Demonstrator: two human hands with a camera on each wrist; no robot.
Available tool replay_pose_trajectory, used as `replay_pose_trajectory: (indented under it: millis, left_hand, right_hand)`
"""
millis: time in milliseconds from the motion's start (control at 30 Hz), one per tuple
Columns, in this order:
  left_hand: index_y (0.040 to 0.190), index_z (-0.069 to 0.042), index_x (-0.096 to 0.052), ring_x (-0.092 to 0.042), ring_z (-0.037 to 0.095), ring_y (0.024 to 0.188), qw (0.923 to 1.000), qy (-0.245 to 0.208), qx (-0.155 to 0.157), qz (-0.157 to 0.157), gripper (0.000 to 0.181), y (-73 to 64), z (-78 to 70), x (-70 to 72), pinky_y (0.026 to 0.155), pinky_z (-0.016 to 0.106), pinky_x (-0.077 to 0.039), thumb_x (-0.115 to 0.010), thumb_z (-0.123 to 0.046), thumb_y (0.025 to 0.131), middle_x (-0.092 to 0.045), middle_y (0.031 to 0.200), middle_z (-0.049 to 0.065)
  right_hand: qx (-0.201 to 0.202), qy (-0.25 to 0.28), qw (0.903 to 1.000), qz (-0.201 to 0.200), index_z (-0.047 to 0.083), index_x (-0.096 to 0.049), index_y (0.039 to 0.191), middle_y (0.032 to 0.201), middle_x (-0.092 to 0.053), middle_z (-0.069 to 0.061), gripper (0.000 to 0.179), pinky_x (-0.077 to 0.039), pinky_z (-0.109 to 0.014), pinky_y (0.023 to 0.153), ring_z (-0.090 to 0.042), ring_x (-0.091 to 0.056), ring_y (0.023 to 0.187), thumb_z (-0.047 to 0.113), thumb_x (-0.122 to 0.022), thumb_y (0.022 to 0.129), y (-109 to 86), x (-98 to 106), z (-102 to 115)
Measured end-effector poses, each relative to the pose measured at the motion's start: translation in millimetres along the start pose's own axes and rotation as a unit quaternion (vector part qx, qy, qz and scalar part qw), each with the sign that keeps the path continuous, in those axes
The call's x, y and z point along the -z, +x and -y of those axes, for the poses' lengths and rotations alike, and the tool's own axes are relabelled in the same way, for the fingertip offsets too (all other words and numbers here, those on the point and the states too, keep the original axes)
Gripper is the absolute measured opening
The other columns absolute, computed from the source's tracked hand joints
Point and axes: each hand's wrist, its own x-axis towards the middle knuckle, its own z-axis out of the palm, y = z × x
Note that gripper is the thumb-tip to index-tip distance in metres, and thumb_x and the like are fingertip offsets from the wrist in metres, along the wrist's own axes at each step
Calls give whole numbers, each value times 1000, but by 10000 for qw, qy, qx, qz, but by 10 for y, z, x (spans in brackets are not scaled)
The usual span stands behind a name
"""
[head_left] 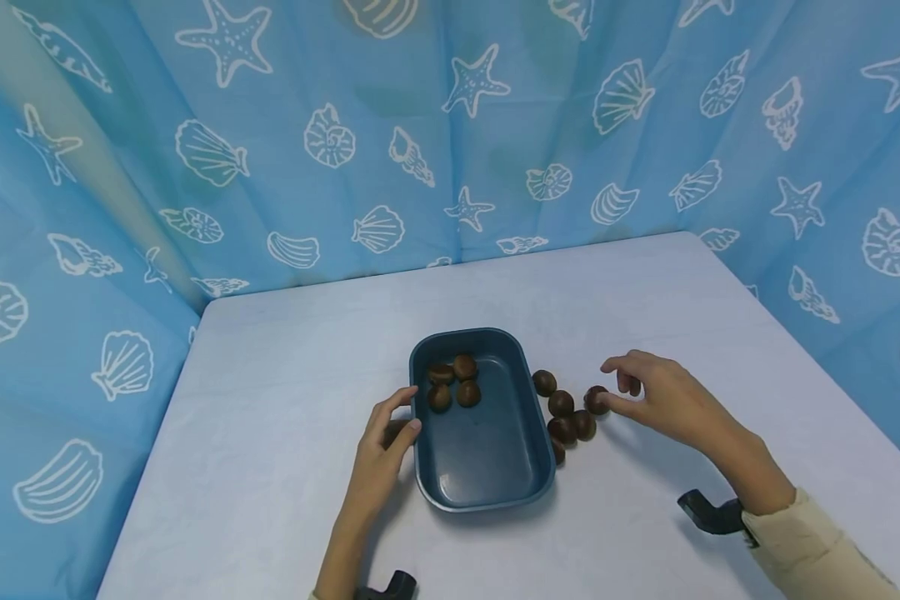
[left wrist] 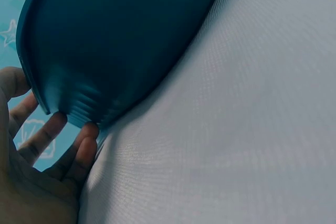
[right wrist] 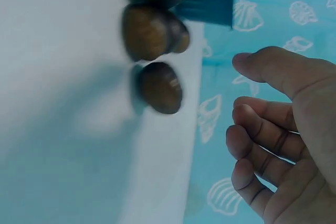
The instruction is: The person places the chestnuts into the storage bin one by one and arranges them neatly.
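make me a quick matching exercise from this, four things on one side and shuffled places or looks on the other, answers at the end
1. tray
2. left hand
3. curtain
4. right hand

A. near the loose chestnuts, holding nothing
B. blue with white shells and starfish
C. dark blue, with four chestnuts inside
D. fingers touching the tray's left side

Pairs: 1-C, 2-D, 3-B, 4-A
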Motion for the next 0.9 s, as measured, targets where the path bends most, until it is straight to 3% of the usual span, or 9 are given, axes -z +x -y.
replay_pose_trajectory:
  millis: [300, 567, 900]
  left_hand:
    - [142, -29, -54, -60, 23, 115, 10000, -30, 46, -22, 41, -8, 27, 15, 101, 44, -46, -57, -17, 103, -50, 141, 7]
    - [143, -26, -54, -60, 23, 115, 10000, -67, -12, 11, 42, 2, 24, 3, 101, 44, -46, -57, -17, 103, -50, 139, 5]
    - [145, -19, -53, -59, 23, 115, 10000, 10, -28, 22, 42, 6, -13, 6, 102, 44, -45, -57, -17, 103, -50, 139, 5]
  right_hand:
    - [-8, 25, 9997, 257, 3, -68, 114, 81, -54, 2, 38, -40, -27, 54, -11, -45, 68, 18, -82, 82, -38, -242, -155]
    - [-69, -44, 9995, 303, 2, -67, 114, 80, -55, 2, 41, -42, -28, 56, -12, -46, 69, 17, -84, 80, -29, -327, -218]
    - [-161, -178, 9997, 1, 2, -67, 112, 79, -54, 2, 40, -41, -29, 56, -12, -45, 67, 20, -82, 80, -52, -373, -234]
